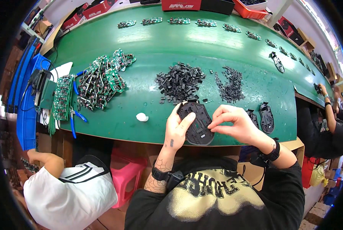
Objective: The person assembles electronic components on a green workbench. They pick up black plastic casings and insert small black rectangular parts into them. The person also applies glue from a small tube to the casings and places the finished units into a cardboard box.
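My left hand (175, 128) grips a black plastic mouse shell (200, 128) by its left side, the thumb lying over the inner face. The shell is tilted above the table's front edge, its ribbed inside showing. At the shell's right edge, my right hand (232, 122) has thumb and forefinger pinched together; whatever may be between them is too small to make out. Just beyond the shell lies a heap of small black rectangular pieces (181, 81). A looser scatter of tinier black parts (231, 82) is right of that heap. Two more black shells, one plain (267, 118), lie right of my right hand.
Green circuit boards (98, 84) are piled at left, near blue-handled pliers (74, 119) and a blue rack (27, 111). A white lump (142, 117) lies near the front edge. Boards line the far belt (152, 34). Co-workers sit left, by a pink stool (125, 176), and right.
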### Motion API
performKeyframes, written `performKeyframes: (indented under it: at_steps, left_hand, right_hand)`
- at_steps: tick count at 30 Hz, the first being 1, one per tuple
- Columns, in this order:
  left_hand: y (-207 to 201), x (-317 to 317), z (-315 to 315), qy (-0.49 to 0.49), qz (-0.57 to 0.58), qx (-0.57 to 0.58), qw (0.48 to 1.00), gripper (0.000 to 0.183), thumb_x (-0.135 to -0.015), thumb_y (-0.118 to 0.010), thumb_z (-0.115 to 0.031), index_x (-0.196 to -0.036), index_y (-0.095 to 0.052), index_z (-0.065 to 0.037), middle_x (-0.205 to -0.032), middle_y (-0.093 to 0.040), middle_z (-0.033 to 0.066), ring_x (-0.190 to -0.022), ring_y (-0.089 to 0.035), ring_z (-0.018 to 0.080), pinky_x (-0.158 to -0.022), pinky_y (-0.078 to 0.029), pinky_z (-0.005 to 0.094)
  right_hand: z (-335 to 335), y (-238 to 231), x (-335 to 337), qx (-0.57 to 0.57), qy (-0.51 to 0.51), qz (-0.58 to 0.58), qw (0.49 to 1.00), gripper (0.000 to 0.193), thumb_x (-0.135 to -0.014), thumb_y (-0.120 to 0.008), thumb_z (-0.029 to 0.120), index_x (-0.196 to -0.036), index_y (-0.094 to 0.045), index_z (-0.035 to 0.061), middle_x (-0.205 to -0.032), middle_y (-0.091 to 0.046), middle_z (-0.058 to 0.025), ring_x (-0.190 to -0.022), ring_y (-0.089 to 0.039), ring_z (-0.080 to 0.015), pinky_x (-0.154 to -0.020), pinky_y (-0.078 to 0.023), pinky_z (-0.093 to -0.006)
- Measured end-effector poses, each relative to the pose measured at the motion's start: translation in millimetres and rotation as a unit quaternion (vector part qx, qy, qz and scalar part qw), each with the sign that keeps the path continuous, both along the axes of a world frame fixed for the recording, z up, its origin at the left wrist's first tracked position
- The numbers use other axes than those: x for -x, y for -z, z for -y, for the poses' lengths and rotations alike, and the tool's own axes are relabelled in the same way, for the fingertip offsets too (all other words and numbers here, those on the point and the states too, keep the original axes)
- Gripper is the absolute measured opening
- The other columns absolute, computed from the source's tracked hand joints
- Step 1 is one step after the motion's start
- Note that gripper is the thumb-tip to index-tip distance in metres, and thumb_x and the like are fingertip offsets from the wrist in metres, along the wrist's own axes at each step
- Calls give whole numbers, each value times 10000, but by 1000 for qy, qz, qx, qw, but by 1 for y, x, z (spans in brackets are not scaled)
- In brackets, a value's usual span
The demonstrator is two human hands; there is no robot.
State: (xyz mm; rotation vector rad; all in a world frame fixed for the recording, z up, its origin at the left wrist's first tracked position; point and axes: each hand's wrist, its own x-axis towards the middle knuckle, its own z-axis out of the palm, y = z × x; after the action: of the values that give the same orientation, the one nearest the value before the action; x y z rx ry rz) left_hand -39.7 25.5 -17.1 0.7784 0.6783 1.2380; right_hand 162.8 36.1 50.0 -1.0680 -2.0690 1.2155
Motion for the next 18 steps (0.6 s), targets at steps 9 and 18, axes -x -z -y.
performKeyframes:
  at_steps: [9,18]
  left_hand:
    - [1,1,0,11,-5,1,1000,331,-919,-537,-62,-1222,-452,39,-1069,-598,96,-955,-589,136,-847,-489,279]
    - [0,1,1,3,7,5,1000,331,-922,-538,-67,-1220,-441,41,-1068,-592,88,-950,-581,118,-839,-485,269]
  right_hand:
    - [0,5,4,-75,4,21,997,136,-718,-718,24,-847,-694,58,-826,-593,-62,-784,-606,-201,-705,-487,-292]
    - [-4,-6,2,1,-26,14,1000,120,-727,-708,21,-840,-683,48,-830,-593,-64,-814,-601,-189,-737,-484,-297]
